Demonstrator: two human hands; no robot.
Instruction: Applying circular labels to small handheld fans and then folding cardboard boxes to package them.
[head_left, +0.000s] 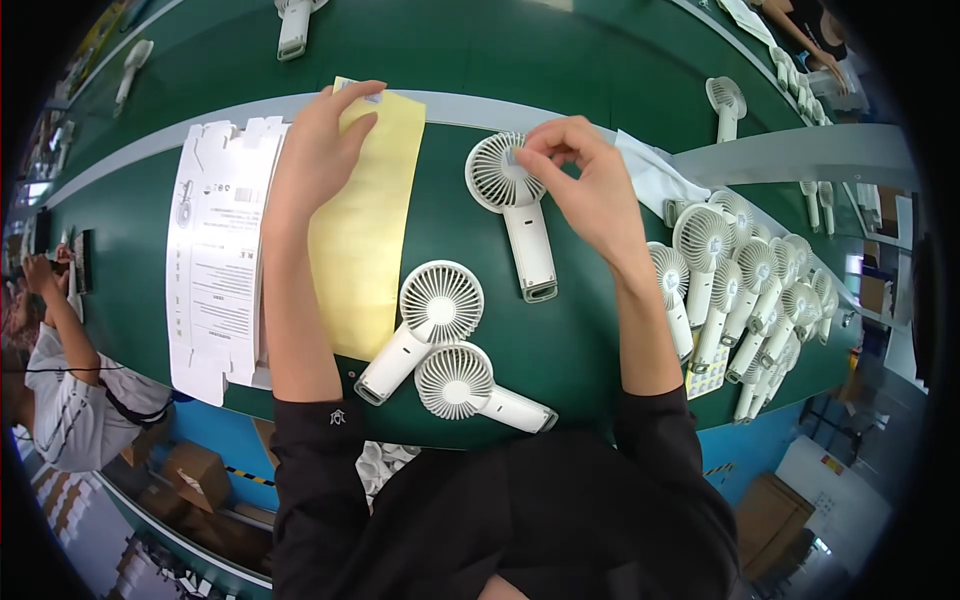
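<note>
My left hand (326,150) rests on the upper part of a yellow sheet (362,250). Its thumb and fingers are apart, near a small pale label (374,98) at the sheet's top edge. With thumb and fingertips pinched, my right hand (585,180) holds a small pale sticker (513,160) against the hub of a white handheld fan (530,245). This fan lies with its handle toward me. Closer to my body lie two more white fans, one (441,302) with its handle to the lower left, the other (455,381) with its handle to the lower right.
A stack of flat white printed boxes (215,260) lies left of the yellow sheet. Many white fans (750,270) are heaped at the right, beside a white cloth (655,170). A grey rail (460,108) separates the green table from a belt carrying fans. Other people work at both sides.
</note>
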